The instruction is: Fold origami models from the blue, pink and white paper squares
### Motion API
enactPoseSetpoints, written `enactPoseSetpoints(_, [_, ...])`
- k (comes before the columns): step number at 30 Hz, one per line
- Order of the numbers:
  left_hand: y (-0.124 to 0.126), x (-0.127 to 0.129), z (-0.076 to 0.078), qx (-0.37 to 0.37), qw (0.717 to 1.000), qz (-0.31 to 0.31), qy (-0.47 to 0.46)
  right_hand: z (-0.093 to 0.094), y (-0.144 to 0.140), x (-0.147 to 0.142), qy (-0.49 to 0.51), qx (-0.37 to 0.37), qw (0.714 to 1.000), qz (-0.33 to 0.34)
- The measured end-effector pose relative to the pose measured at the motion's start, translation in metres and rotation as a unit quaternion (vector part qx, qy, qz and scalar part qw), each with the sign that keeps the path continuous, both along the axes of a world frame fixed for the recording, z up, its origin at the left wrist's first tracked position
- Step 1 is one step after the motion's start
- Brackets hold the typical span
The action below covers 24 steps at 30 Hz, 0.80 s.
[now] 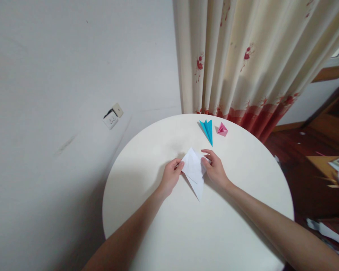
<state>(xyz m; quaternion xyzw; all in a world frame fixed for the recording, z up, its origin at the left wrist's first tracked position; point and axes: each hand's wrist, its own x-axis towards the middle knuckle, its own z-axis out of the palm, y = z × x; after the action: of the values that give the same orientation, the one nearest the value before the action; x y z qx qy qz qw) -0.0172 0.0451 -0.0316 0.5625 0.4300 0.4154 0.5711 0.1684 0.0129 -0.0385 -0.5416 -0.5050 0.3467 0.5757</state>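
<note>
A folded sheet of white paper is held over the middle of the table, its narrow tip pointing toward me. My left hand pinches its left corner between thumb and fingers. On the opposite side my right hand grips the right edge, the thumb on top and the index finger stretched out past it. The fingers under the paper are hidden. Beyond my hands lie a blue folded paper plane and a small pink folded paper piece.
The round white table stands against a wall with a power socket. A flowered curtain hangs behind it. To the right, a wooden surface holds papers, and more items lie on the dark red floor.
</note>
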Motion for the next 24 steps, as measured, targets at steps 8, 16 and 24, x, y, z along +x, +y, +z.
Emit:
enactPoseSetpoints(8, [-0.0031,0.0005,0.0043,-0.059,0.995,-0.002,-0.083,0.0032,0.0005,0.0006,-0.022,0.005,1.000,-0.013])
enactPoseSetpoints(16, [0.0023,-0.0025,0.0034,-0.081,0.983,0.058,-0.152,0.0068,-0.0005,-0.0001,0.078,0.004,0.997,0.028])
enactPoseSetpoints(24, [0.0015,-0.0017,0.0050,-0.083,0.982,0.063,-0.155,0.0040,0.0000,-0.0028,0.053,-0.001,0.998,0.034])
